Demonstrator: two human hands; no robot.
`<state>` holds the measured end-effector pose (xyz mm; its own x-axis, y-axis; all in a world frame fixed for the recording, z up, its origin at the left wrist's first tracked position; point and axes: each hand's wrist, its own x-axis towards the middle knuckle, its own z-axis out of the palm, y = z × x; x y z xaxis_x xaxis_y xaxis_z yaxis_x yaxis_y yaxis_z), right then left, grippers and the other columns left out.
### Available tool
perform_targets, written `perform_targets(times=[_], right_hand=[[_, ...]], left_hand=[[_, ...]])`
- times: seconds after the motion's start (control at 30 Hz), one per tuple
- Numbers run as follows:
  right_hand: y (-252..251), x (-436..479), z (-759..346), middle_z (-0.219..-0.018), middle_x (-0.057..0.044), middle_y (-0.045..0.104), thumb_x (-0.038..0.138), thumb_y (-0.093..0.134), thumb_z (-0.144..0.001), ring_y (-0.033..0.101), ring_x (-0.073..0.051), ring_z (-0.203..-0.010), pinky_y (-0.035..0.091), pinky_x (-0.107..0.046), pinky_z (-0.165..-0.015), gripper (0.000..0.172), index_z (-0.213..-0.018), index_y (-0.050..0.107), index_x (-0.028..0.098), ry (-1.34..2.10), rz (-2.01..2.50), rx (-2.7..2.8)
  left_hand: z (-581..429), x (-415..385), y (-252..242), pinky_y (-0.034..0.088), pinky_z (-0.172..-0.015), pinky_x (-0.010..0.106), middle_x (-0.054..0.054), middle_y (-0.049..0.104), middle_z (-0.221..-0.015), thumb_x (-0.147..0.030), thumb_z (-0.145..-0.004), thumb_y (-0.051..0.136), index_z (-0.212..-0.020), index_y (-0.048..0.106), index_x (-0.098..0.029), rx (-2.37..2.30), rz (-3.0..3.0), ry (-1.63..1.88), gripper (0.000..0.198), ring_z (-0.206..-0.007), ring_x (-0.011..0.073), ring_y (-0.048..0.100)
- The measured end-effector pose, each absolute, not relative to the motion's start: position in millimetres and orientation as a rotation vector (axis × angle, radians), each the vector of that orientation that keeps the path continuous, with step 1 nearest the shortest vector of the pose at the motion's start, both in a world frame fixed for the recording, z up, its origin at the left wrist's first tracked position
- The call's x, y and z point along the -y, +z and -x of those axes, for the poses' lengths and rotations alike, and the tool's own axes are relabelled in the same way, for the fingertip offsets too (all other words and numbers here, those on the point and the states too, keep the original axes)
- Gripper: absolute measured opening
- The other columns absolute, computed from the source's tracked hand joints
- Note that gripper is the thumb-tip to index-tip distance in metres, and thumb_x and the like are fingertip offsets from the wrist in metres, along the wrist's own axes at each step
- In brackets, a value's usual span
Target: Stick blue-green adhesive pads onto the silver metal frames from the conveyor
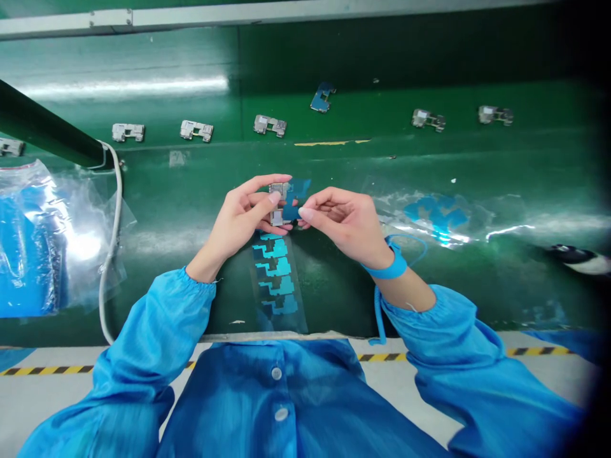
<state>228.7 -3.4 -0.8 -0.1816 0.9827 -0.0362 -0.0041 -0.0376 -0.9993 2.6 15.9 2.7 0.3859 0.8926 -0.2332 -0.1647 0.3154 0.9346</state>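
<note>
My left hand [237, 213] grips a small silver metal bracket [277, 205] between thumb and fingers. My right hand [340, 224] pinches the edge of a blue adhesive film piece [293, 202], whose lower part lies against the bracket. Just below the hands, a clear liner strip [278, 283] carries several blue film pieces of the same stepped shape. Part of the bracket is hidden by the fingers and the film.
Several metal brackets [270, 125] and one blue-covered part [323, 97] sit in a row on the green conveyor belt [191, 165]. A clear plastic bag of blue items [52, 242] lies left, a clear sheet with blue film [436, 216] right. A white cable [112, 242] runs left.
</note>
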Motion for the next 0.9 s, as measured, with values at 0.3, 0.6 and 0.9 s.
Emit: perform_targets(times=[0.3,0.6,0.9], right_hand=[[-0.8,6.9,-222.9,-0.078,-0.001,0.076,0.060,0.096,-0.086,0.079,-0.020,-0.081,0.069,-0.033,-0.075,0.040,-0.084,0.077,0.024,1.344,1.148,1.313],[2.1,4.0,-230.2,-0.073,0.000,0.073,0.061,0.097,-0.084,0.066,-0.013,-0.061,0.062,-0.030,-0.061,0.044,-0.085,0.075,0.023,1.390,1.131,1.397],[2.6,7.7,-228.9,-0.080,0.000,0.073,0.052,0.094,-0.090,0.062,-0.012,-0.065,0.062,-0.031,-0.068,0.035,-0.085,0.076,0.023,1.430,1.157,1.506]], left_hand=[[-12.4,-10.3,8.7,0.074,-0.078,0.032,0.008,0.087,-0.113,-0.070,-0.111,0.049,-0.148,0.070,-0.022,-0.951,-0.923,0.817,0.064,-0.083,0.0197,0.087],[-13.7,-12.7,11.8,0.072,-0.077,0.030,0.010,0.088,-0.113,-0.079,-0.110,0.040,-0.150,0.067,-0.020,-0.988,-0.941,0.765,0.076,-0.085,0.0204,0.088],[-15.2,-11.6,12.6,0.072,-0.074,0.028,0.007,0.087,-0.104,-0.069,-0.114,0.039,-0.146,0.069,-0.020,-1.015,-0.964,0.722,0.066,-0.079,0.0196,0.087]])
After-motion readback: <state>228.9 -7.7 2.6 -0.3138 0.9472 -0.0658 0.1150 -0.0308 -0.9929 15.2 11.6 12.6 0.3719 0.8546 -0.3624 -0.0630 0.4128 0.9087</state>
